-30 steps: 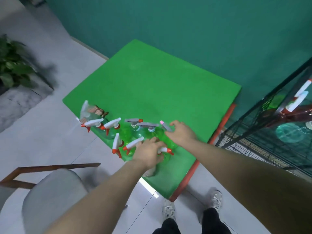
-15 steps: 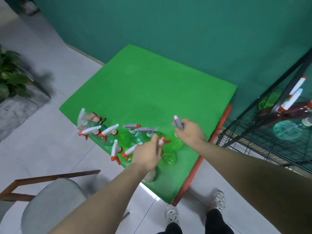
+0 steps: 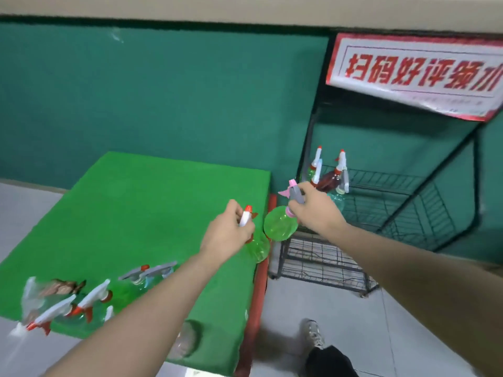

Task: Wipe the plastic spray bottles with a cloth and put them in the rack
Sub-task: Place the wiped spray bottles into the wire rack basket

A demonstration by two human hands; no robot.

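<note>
While both arms reached out over the table's right edge, each hand held a bottle by its sprayer head.
Near bottles: a blurred cluster (image 3: 81, 303) lay at the near-left of the green table (image 3: 141, 202).
Left hand (image 3: 227, 235): curled round a white, red-tipped sprayer; its green bottle (image 3: 258, 250) hung just below the fingers, above the table edge.
Right hand (image 3: 313, 210): gripped a grey-pink sprayer; its green bottle (image 3: 280, 224) hung below-left, past the table.
Rack (image 3: 381, 202): black wire, beyond the right hand, with bottles (image 3: 330, 178) in it.
</note>
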